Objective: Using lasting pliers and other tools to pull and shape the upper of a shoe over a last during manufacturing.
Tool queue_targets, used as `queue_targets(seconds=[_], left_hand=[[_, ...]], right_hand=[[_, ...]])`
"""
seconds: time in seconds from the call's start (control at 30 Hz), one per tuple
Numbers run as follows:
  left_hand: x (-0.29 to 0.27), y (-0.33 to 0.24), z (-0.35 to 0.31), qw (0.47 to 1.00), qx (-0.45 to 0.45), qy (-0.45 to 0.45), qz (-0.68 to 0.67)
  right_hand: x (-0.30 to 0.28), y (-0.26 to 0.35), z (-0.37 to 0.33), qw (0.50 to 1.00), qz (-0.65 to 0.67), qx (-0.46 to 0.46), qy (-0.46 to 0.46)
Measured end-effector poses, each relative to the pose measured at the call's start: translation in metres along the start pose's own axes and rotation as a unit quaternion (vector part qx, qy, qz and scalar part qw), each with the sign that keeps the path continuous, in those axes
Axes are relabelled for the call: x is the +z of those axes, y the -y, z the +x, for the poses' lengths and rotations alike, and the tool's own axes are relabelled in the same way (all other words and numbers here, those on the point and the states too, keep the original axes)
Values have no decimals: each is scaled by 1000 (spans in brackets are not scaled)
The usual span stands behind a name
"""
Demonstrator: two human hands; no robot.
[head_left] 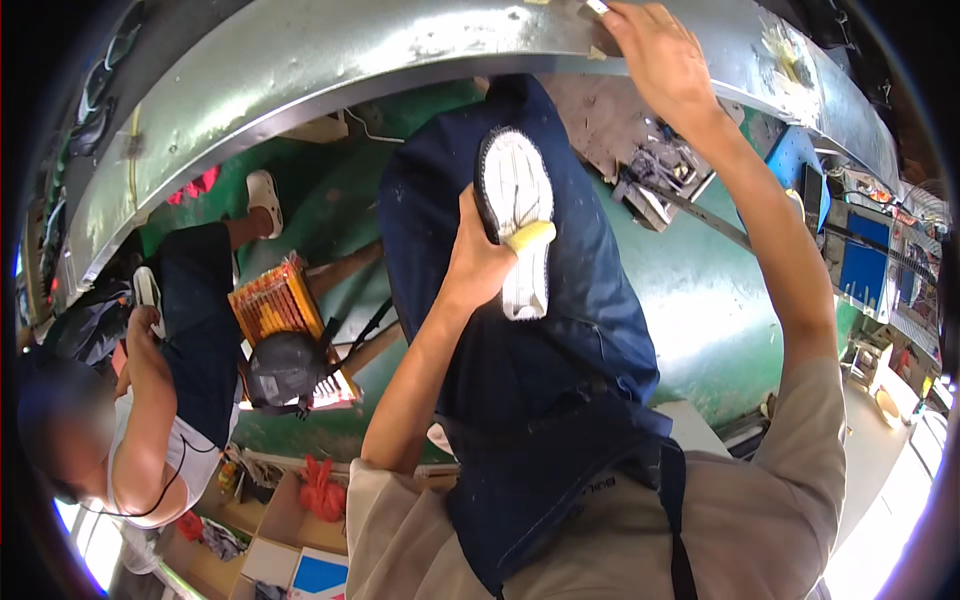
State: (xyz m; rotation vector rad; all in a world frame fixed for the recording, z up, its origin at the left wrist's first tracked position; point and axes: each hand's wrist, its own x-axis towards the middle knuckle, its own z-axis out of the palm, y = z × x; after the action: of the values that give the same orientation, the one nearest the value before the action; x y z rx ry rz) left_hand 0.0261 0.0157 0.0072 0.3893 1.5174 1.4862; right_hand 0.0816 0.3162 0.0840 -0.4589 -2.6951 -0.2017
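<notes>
My left hand [480, 255] is closed round a shoe upper [518, 180] resting over my lap, its white, ridged underside facing up. A dark rim with a stitched edge runs along the upper's left side and rounded far end. Across the white face lies my left thumb, in a yellow finger cover [530, 237]. My right hand [665, 55] reaches over the metal bench [400, 50], its fingers bent together. At its fingertips a small white bit [597, 6] shows, too small to name. Below the bench, a dark blue apron [590, 300] covers my legs.
On the left sits a co-worker [160, 400], one hand on another white-faced shoe [147, 290]. Between us stand a stool with an orange beaded seat [275, 300] and a black bag [285, 370]. Scraps lie on a board [665, 175] beneath the bench. Shelves [265, 530] stand behind me.
</notes>
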Motion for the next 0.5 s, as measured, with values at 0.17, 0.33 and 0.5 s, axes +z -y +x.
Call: queue_targets(seconds=[0.17,0.33,0.5], left_hand=[[0,3,-1,997,68,-40,24],[-5,7,-2,997,73,4,32],[-6,6,-4,991,105,3,77]], right_hand=[[-52,45,-57,749,521,169,374],[-71,70,-80,819,393,-31,418],[-58,66,-75,881,253,-139,374]])
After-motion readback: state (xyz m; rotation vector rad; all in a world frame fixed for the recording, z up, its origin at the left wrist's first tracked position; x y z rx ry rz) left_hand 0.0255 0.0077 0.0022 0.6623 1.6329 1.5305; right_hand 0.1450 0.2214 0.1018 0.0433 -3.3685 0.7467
